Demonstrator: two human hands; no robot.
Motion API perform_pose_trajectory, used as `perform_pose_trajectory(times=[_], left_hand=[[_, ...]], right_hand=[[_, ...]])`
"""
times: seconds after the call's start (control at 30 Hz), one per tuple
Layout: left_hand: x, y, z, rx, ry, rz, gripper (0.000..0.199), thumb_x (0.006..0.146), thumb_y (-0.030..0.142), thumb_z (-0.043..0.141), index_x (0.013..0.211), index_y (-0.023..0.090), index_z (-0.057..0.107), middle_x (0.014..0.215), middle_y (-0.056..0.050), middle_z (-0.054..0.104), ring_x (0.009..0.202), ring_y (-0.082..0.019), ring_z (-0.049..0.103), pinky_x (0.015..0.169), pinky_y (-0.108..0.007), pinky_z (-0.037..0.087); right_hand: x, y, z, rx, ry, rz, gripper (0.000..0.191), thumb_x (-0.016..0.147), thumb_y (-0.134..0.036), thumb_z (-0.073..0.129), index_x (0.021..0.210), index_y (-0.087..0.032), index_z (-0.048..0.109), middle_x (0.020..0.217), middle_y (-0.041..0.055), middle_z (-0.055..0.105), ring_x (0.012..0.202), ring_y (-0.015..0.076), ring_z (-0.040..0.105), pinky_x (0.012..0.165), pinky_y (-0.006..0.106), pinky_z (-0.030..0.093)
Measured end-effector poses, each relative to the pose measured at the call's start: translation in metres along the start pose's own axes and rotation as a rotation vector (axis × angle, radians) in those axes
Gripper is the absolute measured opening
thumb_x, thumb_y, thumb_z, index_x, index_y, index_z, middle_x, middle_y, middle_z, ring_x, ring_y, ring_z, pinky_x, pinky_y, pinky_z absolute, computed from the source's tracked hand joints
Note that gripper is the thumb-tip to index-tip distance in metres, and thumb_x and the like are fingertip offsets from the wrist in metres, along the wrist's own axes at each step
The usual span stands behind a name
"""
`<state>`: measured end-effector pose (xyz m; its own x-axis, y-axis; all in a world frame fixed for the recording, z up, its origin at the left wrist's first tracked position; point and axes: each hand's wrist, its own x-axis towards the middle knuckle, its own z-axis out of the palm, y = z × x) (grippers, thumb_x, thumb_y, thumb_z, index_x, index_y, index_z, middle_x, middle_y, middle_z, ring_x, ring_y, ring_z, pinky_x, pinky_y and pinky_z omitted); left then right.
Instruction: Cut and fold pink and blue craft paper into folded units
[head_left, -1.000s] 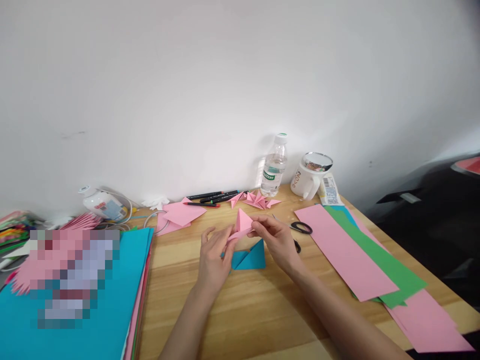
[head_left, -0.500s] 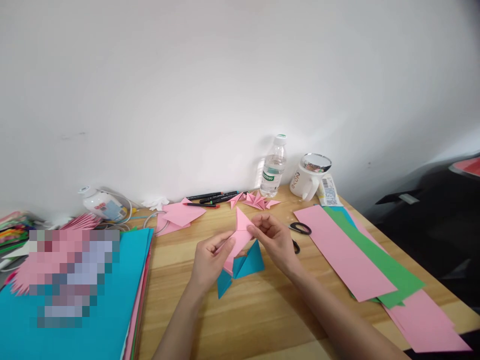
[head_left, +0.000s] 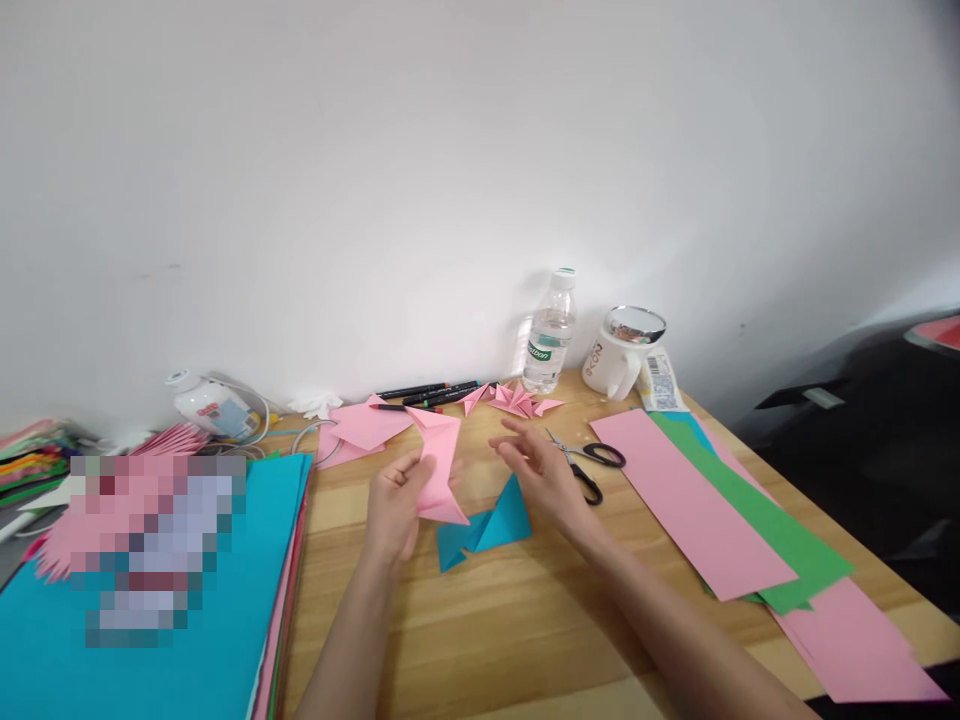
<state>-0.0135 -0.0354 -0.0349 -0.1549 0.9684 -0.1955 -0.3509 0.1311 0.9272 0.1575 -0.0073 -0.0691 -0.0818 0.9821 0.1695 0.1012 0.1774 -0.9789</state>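
My left hand [head_left: 399, 503] grips a folded pink paper [head_left: 441, 455] by its left side, thumb on its front. The paper is held upright, with pointed corners at top and bottom. To its right, my right hand [head_left: 538, 470] is off the paper, fingers apart and holding nothing. Below and between both hands, a folded blue paper [head_left: 499, 525] lies on the wooden table, its right end near my right wrist. Scissors [head_left: 589, 460] with black handles lie just right of my right hand.
Pink strips [head_left: 697, 510] and green paper [head_left: 806, 560] lie at the right. A water bottle [head_left: 551, 335], a white mug [head_left: 615, 360], black pens [head_left: 442, 393] and folded pink pieces [head_left: 514, 400] line the wall. A blue sheet stack [head_left: 225, 590] covers the left.
My right hand has let go of the pink paper and moved a little right. My left hand has turned the paper and shifted it left, uncovering more of the blue paper.
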Motion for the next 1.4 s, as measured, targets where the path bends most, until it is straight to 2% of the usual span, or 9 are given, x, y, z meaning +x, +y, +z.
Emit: perform_pose_trajectory(times=[0.2,0.33,0.47,0.63,0.73,0.83,0.9,1.07,1.4], left_hand=[[0.009,0.003,-0.009,-0.074,0.145,0.072,0.037,0.05,0.031,0.079,0.081,0.013,0.07,0.073,-0.008,0.072,0.081,-0.028,0.067,0.071,-0.04,0.054],[0.014,-0.002,-0.015,-0.08,0.262,0.17,0.034,0.051,0.028,0.078,0.082,0.013,0.071,0.077,-0.005,0.072,0.084,-0.023,0.066,0.076,-0.035,0.052],[0.02,-0.004,-0.022,-0.069,0.443,0.258,0.027,0.055,0.022,0.074,0.081,0.014,0.071,0.076,-0.003,0.071,0.084,-0.022,0.065,0.075,-0.033,0.052],[0.025,-0.005,-0.029,-0.071,0.564,0.272,0.026,0.056,0.02,0.071,0.082,0.014,0.07,0.067,-0.002,0.069,0.073,-0.02,0.066,0.068,-0.032,0.053],[0.02,-0.007,-0.022,-0.011,0.448,0.208,0.027,0.052,0.022,0.075,0.078,0.013,0.071,0.064,-0.001,0.069,0.065,-0.018,0.064,0.062,-0.029,0.052],[0.011,-0.013,-0.009,0.042,0.082,0.015,0.028,0.055,0.03,0.076,0.077,0.013,0.072,0.062,-0.003,0.067,0.056,-0.017,0.062,0.055,-0.029,0.05],[0.005,-0.017,-0.002,0.094,-0.061,0.01,0.023,0.059,0.031,0.075,0.072,0.013,0.071,0.062,-0.003,0.067,0.055,-0.016,0.061,0.055,-0.028,0.048],[0.003,-0.027,-0.002,0.236,-0.138,0.138,0.021,0.061,0.032,0.073,0.055,0.014,0.064,0.056,0.0,0.061,0.056,-0.014,0.055,0.058,-0.026,0.045],[-0.006,-0.028,0.007,0.197,-0.191,0.085,0.021,0.06,0.032,0.075,0.064,0.016,0.064,0.058,0.001,0.06,0.058,-0.013,0.053,0.056,-0.024,0.042]], right_hand=[[-0.001,0.005,-0.014,-0.502,-0.339,0.014,0.052,0.048,-0.035,0.079,0.098,-0.024,0.066,0.087,0.0028,0.069,0.077,0.0234,0.062,0.064,0.031,0.045],[-0.002,0.0,-0.015,-0.619,-0.378,0.076,0.03,0.047,-0.022,0.077,0.075,-0.026,0.069,0.066,-0.0012,0.066,0.061,0.0191,0.059,0.051,0.025,0.038],[0.001,-0.001,-0.016,-0.325,-0.363,0.185,0.024,0.054,-0.023,0.073,0.077,-0.022,0.065,0.059,-0.0031,0.06,0.053,0.0142,0.053,0.046,0.023,0.035],[0.006,-0.008,-0.017,0.34,-0.237,0.272,0.05,0.053,-0.028,0.079,0.096,-0.021,0.055,0.074,-0.0019,0.065,0.062,0.0135,0.058,0.056,0.025,0.045],[0.006,-0.013,-0.013,0.582,-0.044,0.24,0.045,0.05,-0.03,0.081,0.086,-0.021,0.056,0.072,-0.0029,0.063,0.062,0.012,0.058,0.059,0.024,0.046],[0.004,-0.013,-0.005,0.606,0.006,0.224,0.036,0.053,-0.031,0.08,0.077,-0.019,0.056,0.069,-0.0025,0.061,0.061,0.0113,0.057,0.059,0.024,0.046],[0.001,-0.011,0.0,0.519,-0.031,0.219,0.037,0.054,-0.03,0.08,0.08,-0.019,0.057,0.07,-0.0018,0.061,0.06,0.0119,0.056,0.056,0.024,0.046],[-0.005,-0.008,0.008,0.323,0.011,0.15,0.036,0.058,-0.032,0.076,0.081,-0.019,0.053,0.067,-0.0022,0.059,0.058,0.0139,0.056,0.053,0.026,0.046],[-0.006,-0.009,0.008,0.195,0.117,0.125,0.04,0.057,-0.03,0.076,0.089,-0.019,0.053,0.069,-0.0019,0.059,0.061,0.0153,0.056,0.057,0.028,0.048]])
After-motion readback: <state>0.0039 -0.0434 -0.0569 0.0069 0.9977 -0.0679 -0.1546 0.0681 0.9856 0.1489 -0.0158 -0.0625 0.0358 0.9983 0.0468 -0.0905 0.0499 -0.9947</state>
